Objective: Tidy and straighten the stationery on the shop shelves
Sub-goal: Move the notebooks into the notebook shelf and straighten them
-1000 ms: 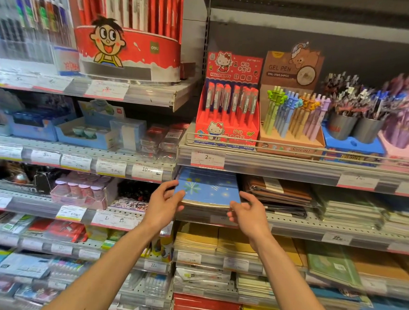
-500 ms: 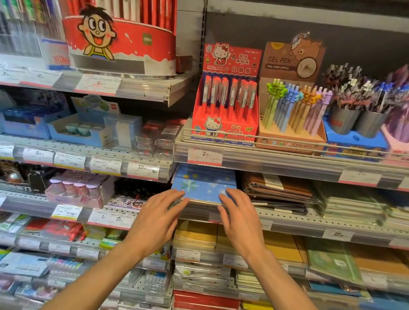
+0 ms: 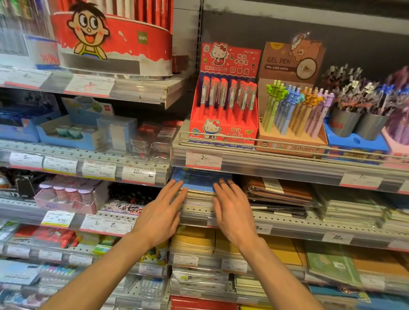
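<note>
Notebook stack: a pile of thin notebooks with a blue-covered one on top, lying at the left end of the second shelf of the right-hand bay, just under the price strip marked 2.00.
Left hand: the left hand is flat, fingers straight and together, their tips against the front left edge of the pile; it holds nothing.
Right hand: the right hand is likewise flat and spread a little, its fingertips resting on the front right part of the blue cover; nothing is gripped.
Step in hand: by my reading, the pile is being pushed back and squared on its shelf, both palms working as a pair from the front.
Shelf edge: the shelf rail runs just below the hands; the pile's front edge looks close to flush with it, though blur makes the exact line hard to judge.
Neighbour to the right: a stack of brown wrapped notebooks lies just beside the blue pile, somewhat skewed.
Above: a red pen display box and a brown gel pen box stand behind a wire guard.
Below: yellow exercise books fill the next shelf down.
Next move calls for: an even, light push with both hands so the thin covers slide together without buckling, then probably attention to the skewed brown stack.
</note>
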Tool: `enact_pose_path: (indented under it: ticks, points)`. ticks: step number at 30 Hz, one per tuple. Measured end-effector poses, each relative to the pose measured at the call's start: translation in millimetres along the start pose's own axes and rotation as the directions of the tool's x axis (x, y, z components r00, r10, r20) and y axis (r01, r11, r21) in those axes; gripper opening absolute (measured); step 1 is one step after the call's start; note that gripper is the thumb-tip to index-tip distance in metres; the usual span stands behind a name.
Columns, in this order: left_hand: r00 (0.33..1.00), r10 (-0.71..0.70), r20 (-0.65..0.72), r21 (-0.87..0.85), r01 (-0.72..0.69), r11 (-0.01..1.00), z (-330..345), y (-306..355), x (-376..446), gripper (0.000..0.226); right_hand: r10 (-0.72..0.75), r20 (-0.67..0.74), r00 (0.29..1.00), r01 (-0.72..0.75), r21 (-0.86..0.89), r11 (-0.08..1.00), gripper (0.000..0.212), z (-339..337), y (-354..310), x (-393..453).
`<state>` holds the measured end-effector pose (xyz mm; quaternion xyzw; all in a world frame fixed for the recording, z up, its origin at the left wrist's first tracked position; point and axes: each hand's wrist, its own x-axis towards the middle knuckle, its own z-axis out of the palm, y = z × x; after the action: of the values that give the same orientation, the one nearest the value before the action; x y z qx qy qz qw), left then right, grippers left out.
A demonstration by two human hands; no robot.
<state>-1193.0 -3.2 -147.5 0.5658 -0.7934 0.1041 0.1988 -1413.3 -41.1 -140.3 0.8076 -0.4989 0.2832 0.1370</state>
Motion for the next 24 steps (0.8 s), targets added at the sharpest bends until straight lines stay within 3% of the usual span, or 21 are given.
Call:
enact_pose_path:
  ticks: [5, 11, 17, 20, 24]
  points:
    - [0.999, -0.025, 0.019, -0.024, 0.026, 0.999, 2.6, 0.1, 5.5, 0.066, 0.043, 0.131, 0.990, -0.049, 0.043, 0.998, 0.054, 6.5, -5.2, -11.5]
    - [0.998, -0.049, 0.027, -0.093, 0.052, 0.994, 1.7, 2.6, 8.3, 0.065, 0.043, 0.197, 0.979, -0.061, 0.085, 0.995, 0.058, 6.7, -0.1, -8.1]
    - [0.984, -0.120, -0.130, -0.287, 0.079, 0.955, 0.1, 14.5, -3.3, 0.054, 0.047, 0.103, 0.994, -0.066, 0.187, 0.980, 0.052, -4.8, -7.9, -25.2]
    - [0.959, -0.232, -0.160, -0.436, 0.142, 0.888, -1.5, 20.9, -18.8, 0.047, 0.127, 0.078, 0.989, -0.144, 0.281, 0.949, 0.048, -11.4, -15.4, -46.9]
    - [0.945, -0.327, -0.019, -0.569, 0.259, 0.781, 12.7, 24.5, -43.4, 0.048, 0.321, 0.187, 0.929, -0.370, 0.418, 0.830, 0.045, -8.2, -24.3, -85.1]
